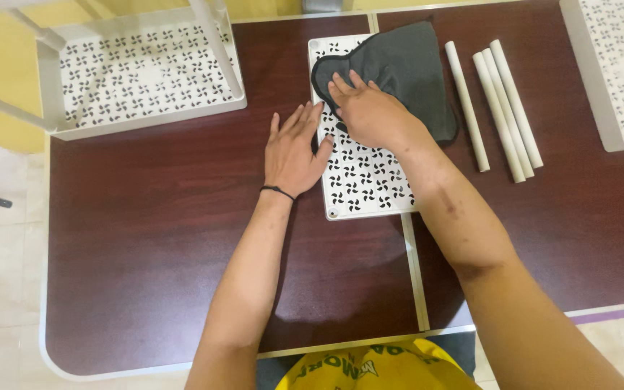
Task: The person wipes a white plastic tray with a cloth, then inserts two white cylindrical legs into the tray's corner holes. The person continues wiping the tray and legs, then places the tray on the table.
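A white patterned shelf panel [370, 184] lies flat in the middle of the dark brown table [146, 245]. A dark grey cloth [406, 65] covers the panel's far part. My right hand [370, 112] presses flat on the cloth's near edge, fingers spread. My left hand [294, 152] rests flat on the table, fingers apart, with its fingertips touching the panel's left edge. A black band circles my left wrist.
Three white tubes [500, 101] lie side by side to the right of the panel. A white patterned shelf with upright posts [139, 72] stands at the far left. Another patterned panel [615, 65] sits at the far right edge. Tiled floor lies to the left.
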